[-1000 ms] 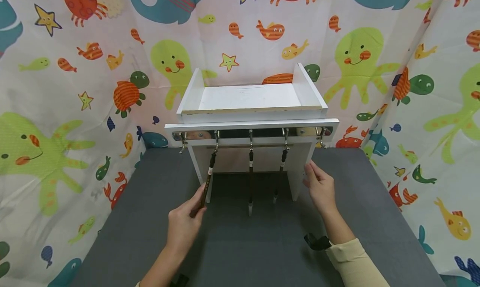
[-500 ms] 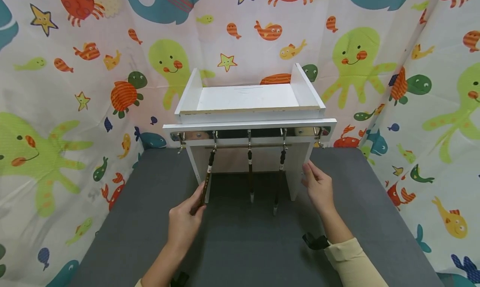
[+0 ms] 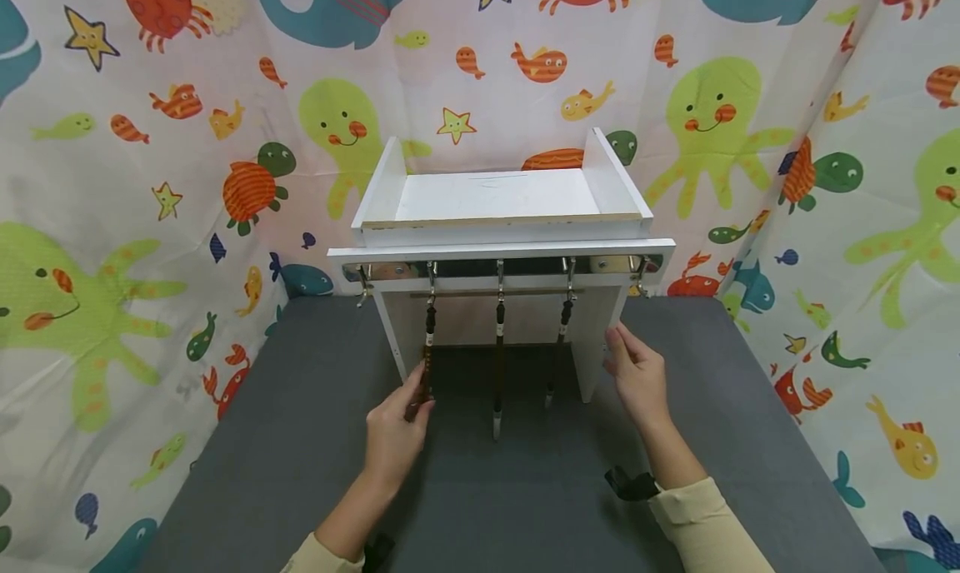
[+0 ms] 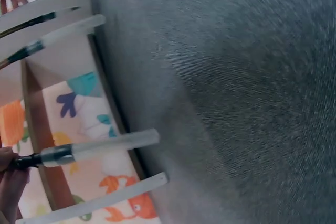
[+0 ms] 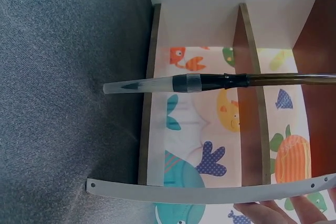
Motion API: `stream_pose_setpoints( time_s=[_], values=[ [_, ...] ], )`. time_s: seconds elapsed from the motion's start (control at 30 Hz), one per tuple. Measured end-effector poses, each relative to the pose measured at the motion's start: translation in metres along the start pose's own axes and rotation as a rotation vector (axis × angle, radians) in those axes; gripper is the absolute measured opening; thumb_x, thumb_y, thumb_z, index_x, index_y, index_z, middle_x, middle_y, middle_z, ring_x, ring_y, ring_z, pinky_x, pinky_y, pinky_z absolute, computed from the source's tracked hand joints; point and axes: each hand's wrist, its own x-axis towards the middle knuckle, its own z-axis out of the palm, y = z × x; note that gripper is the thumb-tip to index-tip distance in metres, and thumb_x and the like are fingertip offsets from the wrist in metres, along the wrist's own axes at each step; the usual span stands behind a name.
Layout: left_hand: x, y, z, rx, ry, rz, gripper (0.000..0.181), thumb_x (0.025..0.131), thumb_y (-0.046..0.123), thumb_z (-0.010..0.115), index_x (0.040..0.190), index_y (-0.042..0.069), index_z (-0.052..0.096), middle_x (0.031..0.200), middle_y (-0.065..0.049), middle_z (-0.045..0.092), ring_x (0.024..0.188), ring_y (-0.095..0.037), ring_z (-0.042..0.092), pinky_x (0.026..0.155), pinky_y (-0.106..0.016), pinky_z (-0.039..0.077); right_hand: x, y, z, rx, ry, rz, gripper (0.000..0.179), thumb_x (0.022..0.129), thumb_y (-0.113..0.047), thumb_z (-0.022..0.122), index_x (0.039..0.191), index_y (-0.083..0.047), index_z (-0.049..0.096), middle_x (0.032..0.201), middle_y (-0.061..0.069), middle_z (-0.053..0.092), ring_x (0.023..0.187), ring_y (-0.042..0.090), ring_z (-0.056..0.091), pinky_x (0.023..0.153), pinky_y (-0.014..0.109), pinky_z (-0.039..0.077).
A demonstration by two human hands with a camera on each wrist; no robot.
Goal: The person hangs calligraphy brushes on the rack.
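My left hand (image 3: 397, 431) pinches the dark handle of a calligraphy brush (image 3: 428, 340), which hangs from a hook under the white shelf (image 3: 502, 250). In the left wrist view, that brush's clear capped tip (image 4: 115, 142) points away from my fingers (image 4: 6, 158). The middle brush (image 3: 499, 348) and the right brush (image 3: 561, 340) hang from hooks of their own, untouched. My right hand (image 3: 637, 373) holds the front edge of the shelf's right side panel (image 3: 603, 331). In the right wrist view, its fingertips (image 5: 304, 208) show behind the panel's edge (image 5: 210, 195).
Bare outer hooks (image 3: 363, 281) sit at both ends of the metal hook rail (image 3: 465, 268). An open white tray section (image 3: 495, 194) tops the shelf. The unit stands on a grey surface (image 3: 510, 506), with a sea-animal printed curtain (image 3: 465, 82) behind and at the sides.
My left hand has moved right with its brush, which now hangs nearly upright instead of slanting. The middle and right brushes have swung a little. My right hand stays on the panel.
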Motion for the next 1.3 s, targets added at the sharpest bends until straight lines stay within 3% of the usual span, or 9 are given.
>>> stream_pose_setpoints(
  time_s=[0.2, 0.4, 0.53, 0.77, 0.93, 1.03, 1.1, 1.2, 1.3],
  values=[
    [0.002, -0.005, 0.019, -0.02, -0.002, 0.028, 0.052, 0.077, -0.006, 0.084, 0.126, 0.001, 0.068, 0.097, -0.013, 0.076, 0.082, -0.023, 0.076, 0.066, -0.032, 0.061, 0.0, 0.0, -0.001, 0.022, 0.002, -0.014, 0.056, 0.103, -0.046, 0.054, 0.15, -0.015, 0.049, 0.154, 0.006, 0.047, 0.138, 0.027, 0.05, 0.093, 0.04, 0.053],
    [0.002, -0.006, 0.029, 0.007, 0.011, 0.055, 0.053, 0.077, -0.003, 0.086, 0.127, 0.001, 0.068, 0.1, -0.014, 0.077, 0.089, -0.026, 0.076, 0.073, -0.038, 0.062, 0.0, 0.0, -0.005, -0.014, -0.009, -0.013, 0.056, 0.102, -0.051, 0.052, 0.153, -0.029, 0.045, 0.157, 0.0, 0.044, 0.139, 0.026, 0.051, 0.094, 0.041, 0.052],
    [0.005, -0.009, 0.027, 0.023, 0.039, 0.092, 0.058, 0.075, 0.001, 0.088, 0.129, 0.002, 0.067, 0.101, -0.012, 0.077, 0.092, -0.026, 0.075, 0.077, -0.041, 0.061, 0.001, 0.002, -0.011, -0.017, 0.002, -0.038, 0.05, 0.103, -0.05, 0.051, 0.15, -0.035, 0.048, 0.155, -0.003, 0.047, 0.138, 0.024, 0.053, 0.094, 0.031, 0.053],
    [0.011, -0.018, -0.013, 0.127, 0.083, 0.115, 0.046, 0.079, 0.012, 0.086, 0.121, 0.002, 0.072, 0.109, -0.013, 0.076, 0.095, -0.032, 0.071, 0.079, -0.048, 0.059, -0.009, 0.001, -0.029, -0.229, 0.065, -0.189, 0.037, 0.105, -0.036, 0.055, 0.138, -0.022, 0.064, 0.141, 0.004, 0.063, 0.112, 0.0, 0.064, 0.087, 0.006, 0.048],
    [0.018, -0.034, -0.055, 0.285, 0.107, 0.087, 0.044, 0.079, 0.016, 0.084, 0.12, 0.005, 0.073, 0.108, -0.016, 0.075, 0.094, -0.036, 0.068, 0.077, -0.054, 0.057, -0.015, -0.005, -0.043, -0.453, 0.078, -0.42, 0.038, 0.101, -0.023, 0.064, 0.139, -0.018, 0.063, 0.135, 0.008, 0.066, 0.118, 0.018, 0.067, 0.095, 0.007, 0.044],
    [0.024, -0.048, -0.075, 0.46, -0.017, 0.019, 0.067, 0.082, 0.036, 0.083, 0.14, 0.009, 0.061, 0.134, -0.018, 0.065, 0.119, -0.041, 0.06, 0.095, -0.059, 0.05, -0.019, -0.008, -0.054, -0.605, 0.054, -0.534, 0.047, 0.094, -0.018, 0.073, 0.14, -0.014, 0.062, 0.137, 0.014, 0.064, 0.127, 0.036, 0.06, 0.106, 0.036, 0.049],
    [0.027, -0.056, -0.084, 0.595, -0.172, -0.056, 0.089, 0.083, 0.057, 0.075, 0.155, 0.018, 0.041, 0.158, -0.018, 0.041, 0.144, -0.044, 0.036, 0.111, -0.066, 0.033, -0.021, -0.008, -0.063, -0.73, 0.012, -0.543, 0.057, 0.091, -0.023, 0.077, 0.144, -0.017, 0.057, 0.144, 0.017, 0.058, 0.137, 0.043, 0.049, 0.11, 0.06, 0.04],
    [0.028, -0.067, -0.092, 0.74, -0.406, -0.157, 0.112, 0.078, 0.085, 0.057, 0.164, 0.032, 0.01, 0.171, -0.012, -0.004, 0.153, -0.046, -0.015, 0.113, -0.078, -0.005, -0.024, -0.005, -0.076, -0.954, -0.093, -0.44, 0.077, 0.091, -0.049, 0.072, 0.157, -0.029, 0.038, 0.163, 0.017, 0.031, 0.152, 0.049, 0.017, 0.11, 0.08, 0.017],
    [0.026, -0.074, -0.095, 0.801, -0.518, -0.198, 0.12, 0.07, 0.096, 0.049, 0.163, 0.037, 0.0, 0.168, -0.006, -0.024, 0.146, -0.045, -0.034, 0.101, -0.08, -0.023, -0.027, 0.003, -0.087, -1.181, -0.196, -0.328, 0.092, 0.087, -0.076, 0.057, 0.161, -0.041, 0.015, 0.17, 0.015, -0.002, 0.152, 0.052, -0.01, 0.106, 0.084, -0.006]
  ],
)
